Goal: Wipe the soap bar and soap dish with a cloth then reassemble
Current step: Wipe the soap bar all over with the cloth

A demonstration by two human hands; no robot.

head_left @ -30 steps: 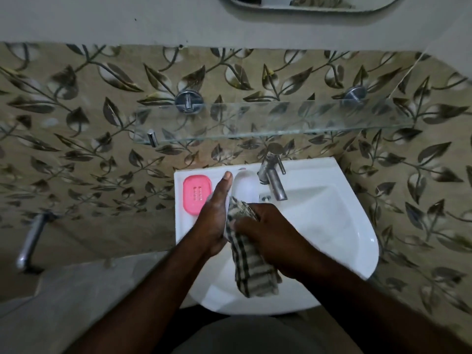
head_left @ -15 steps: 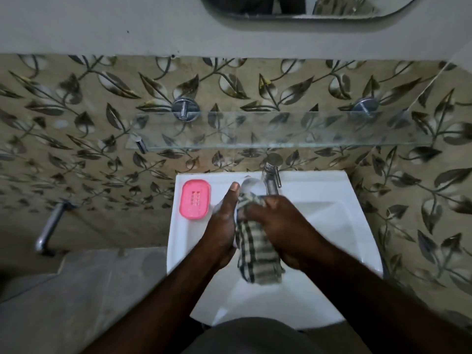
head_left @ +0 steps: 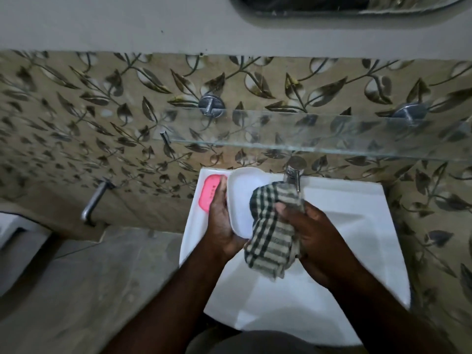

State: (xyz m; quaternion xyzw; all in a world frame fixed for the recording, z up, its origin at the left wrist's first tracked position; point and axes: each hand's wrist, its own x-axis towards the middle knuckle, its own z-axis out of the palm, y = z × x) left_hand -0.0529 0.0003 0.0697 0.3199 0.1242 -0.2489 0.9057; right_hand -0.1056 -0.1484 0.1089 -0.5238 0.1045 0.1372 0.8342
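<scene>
The left hand [head_left: 221, 223] is clamped on a white oval plastic soap dish [head_left: 241, 200], fingers curled round its left rim and palm under its near end, so the dish stands tilted with its hollow side turned toward the person. The right hand [head_left: 310, 236] is closed tight on a bunched cloth checked in dark green and cream [head_left: 272, 227], thumb on top of the folds. The cloth touches the right edge of the dish and covers its lower right corner; the loose end hangs down below both hands.

Just behind the left hand's fingertips lies a pink rounded soap bar [head_left: 208, 194], flat on the back left ledge of a white ceramic washbasin [head_left: 357, 218], partly hidden by the fingers. Whether the fingers touch it I cannot tell. Both hands hover over the basin's bowl.

A chrome tap [head_left: 293, 175] stands at the back of the basin, right behind the top of the cloth. Above it a clear glass shelf [head_left: 319, 134] runs along a tan wall tiled with a dark leaf pattern [head_left: 76, 118], held by round metal brackets. A metal pipe [head_left: 94, 200] sticks out of the wall off to the left.
</scene>
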